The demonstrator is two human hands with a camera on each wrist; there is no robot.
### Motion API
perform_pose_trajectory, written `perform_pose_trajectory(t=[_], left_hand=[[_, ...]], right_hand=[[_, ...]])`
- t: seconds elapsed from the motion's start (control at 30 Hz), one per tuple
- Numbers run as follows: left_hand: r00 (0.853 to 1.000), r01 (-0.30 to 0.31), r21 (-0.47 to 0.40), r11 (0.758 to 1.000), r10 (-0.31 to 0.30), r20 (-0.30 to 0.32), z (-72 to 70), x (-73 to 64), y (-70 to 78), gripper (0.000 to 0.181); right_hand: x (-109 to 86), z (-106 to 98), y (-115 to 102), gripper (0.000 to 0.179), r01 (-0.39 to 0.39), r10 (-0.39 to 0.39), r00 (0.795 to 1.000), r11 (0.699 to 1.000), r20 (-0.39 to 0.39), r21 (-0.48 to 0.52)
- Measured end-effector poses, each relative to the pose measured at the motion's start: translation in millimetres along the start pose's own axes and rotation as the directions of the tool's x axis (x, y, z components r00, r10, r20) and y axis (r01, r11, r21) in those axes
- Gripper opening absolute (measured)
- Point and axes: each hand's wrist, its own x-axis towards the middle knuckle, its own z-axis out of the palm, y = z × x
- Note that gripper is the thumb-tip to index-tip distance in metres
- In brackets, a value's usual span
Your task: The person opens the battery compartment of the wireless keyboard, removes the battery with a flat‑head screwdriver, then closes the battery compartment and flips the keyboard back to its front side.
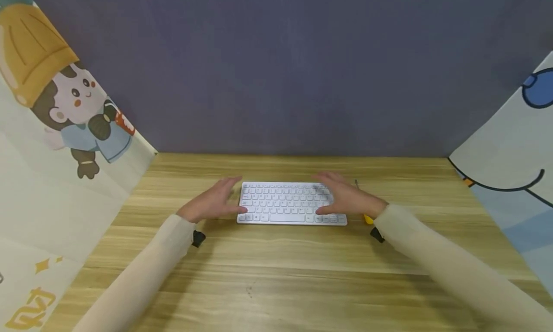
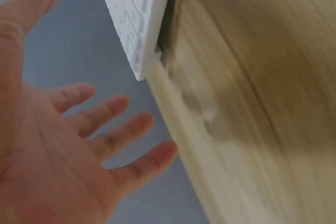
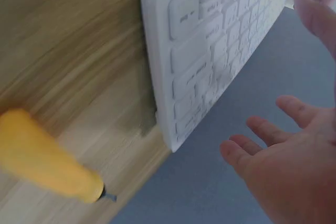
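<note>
A white keyboard point(image 1: 285, 203) lies flat on the wooden table. At its left end is my left hand point(image 1: 213, 200), thumb and fingers spread and its thumb tip overlapping the lower left corner in the head view. My right hand point(image 1: 351, 197) hovers over the right end of the keyboard, hiding some of the keys there. Both wrist views show the fingers relaxed and apart, with nothing in the left hand point(image 2: 58, 150) or the right hand point(image 3: 294, 161). To the right of the keyboard lies a yellow-handled screwdriver point(image 3: 47, 161), mostly behind the right hand in the head view.
The wooden tabletop point(image 1: 276, 274) reaches back to a dark grey panel point(image 1: 285, 73). Pale cloths with cartoon prints hang along the left side point(image 1: 43, 188) and right side point(image 1: 510, 159). Small black devices sit at the left wrist point(image 1: 198, 238) and right wrist point(image 1: 377, 234).
</note>
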Motion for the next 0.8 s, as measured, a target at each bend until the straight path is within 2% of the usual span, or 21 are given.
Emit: perform_pose_trajectory(t=[0.3,0.53,0.8], left_hand=[[0.998,-0.008,-0.037,0.999,0.010,0.059,8.6,0.0,-14.2,0.116],[0.997,-0.043,-0.011,0.999,0.044,0.060,14.7,0.4,-21.8,0.123],[0.996,-0.002,0.038,0.999,-0.002,0.090,15.9,2.3,-26.5,0.123]], right_hand=[[24.8,13,-14,0.109,-0.017,0.016,0.995,1.000,0.099,0.005],[40.8,23,-30,0.121,-0.013,0.029,0.985,0.996,0.173,-0.091],[52.3,33,-44,0.130,-0.032,0.067,0.974,0.986,0.215,-0.163]])
